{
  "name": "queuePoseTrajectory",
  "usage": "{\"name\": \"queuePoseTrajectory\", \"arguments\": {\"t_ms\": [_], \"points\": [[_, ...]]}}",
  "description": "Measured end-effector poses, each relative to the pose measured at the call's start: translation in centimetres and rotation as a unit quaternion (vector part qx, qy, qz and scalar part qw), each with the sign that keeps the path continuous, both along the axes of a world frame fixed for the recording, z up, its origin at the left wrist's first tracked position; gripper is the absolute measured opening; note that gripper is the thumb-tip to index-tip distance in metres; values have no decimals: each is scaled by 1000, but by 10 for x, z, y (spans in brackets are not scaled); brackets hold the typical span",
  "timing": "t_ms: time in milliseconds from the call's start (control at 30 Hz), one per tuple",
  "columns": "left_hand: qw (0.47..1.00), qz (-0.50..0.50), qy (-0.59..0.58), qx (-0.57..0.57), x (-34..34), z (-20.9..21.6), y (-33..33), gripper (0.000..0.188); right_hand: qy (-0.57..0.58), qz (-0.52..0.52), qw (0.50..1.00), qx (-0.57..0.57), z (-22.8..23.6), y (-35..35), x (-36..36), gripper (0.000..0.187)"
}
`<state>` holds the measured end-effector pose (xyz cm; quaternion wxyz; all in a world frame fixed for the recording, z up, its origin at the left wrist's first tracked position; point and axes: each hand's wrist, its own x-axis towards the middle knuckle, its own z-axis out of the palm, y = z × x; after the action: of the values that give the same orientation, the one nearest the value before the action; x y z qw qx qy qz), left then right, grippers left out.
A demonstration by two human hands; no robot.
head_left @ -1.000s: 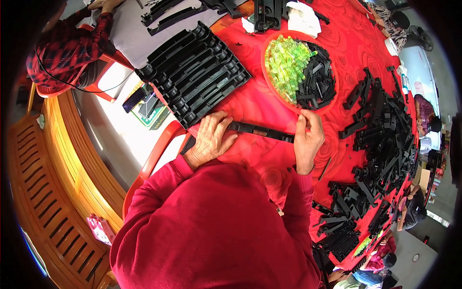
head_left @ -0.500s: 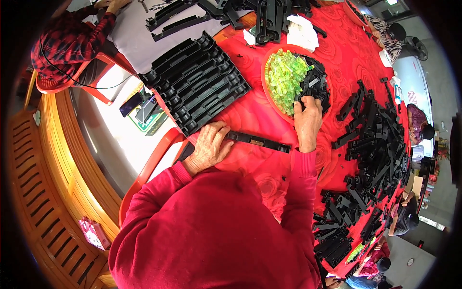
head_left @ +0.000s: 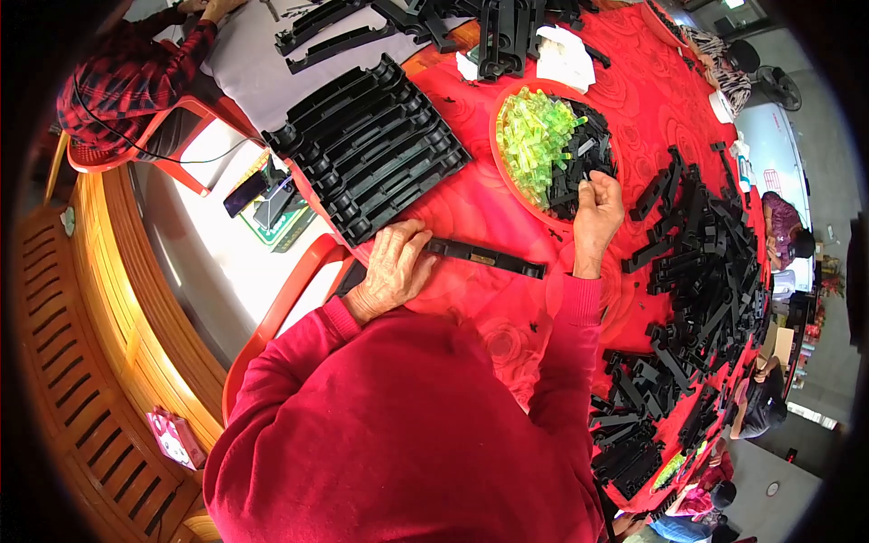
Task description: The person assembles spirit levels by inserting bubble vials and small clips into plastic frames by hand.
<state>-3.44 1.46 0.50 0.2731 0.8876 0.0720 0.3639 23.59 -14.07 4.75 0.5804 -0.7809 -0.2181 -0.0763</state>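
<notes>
1. Right hand (head_left: 596,217): I log it at the near rim of the round red tray (head_left: 503,107), fingers curled into the small black clips (head_left: 590,158). I cannot tell if it pinches one yet. A second ago it lay on the right end of the long black bar (head_left: 484,258); half a second ago it was on its way up.
2. Left hand (head_left: 394,270): flat, fingers spread, pressing the bar's left end to the red tablecloth (head_left: 471,204). Unchanged across all three frames.
3. Reading: I judge the bar is held ready while a small part is fetched for it.
4. Tray also holds translucent green pieces (head_left: 536,145), left of the clips.
5. Outward: stacked black bars (head_left: 367,149) beyond the left hand; loose black parts heap (head_left: 706,262) to the right.
</notes>
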Motion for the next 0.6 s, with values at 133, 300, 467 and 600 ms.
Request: {"name": "queuePoseTrajectory", "arguments": {"t_ms": [133, 300, 467, 600], "points": [[999, -2, -19, -28, -3, 17, -3, 41, 7, -35, 998, 48, 15, 2, -8, 16], [963, -84, 3, -257, 12, 36, -12, 24, 18, -16, 995, 92, 33, 0, -40, 15], [807, -146, 32, -571, 40, 51, -17, 24, 70, 89, 991, 67, 42, 5, -103, 16], [725, -208, 99, -650, 44, 51, -16, 24, 67, 133, 987, 53, 33, -1, -133, 18]]}}
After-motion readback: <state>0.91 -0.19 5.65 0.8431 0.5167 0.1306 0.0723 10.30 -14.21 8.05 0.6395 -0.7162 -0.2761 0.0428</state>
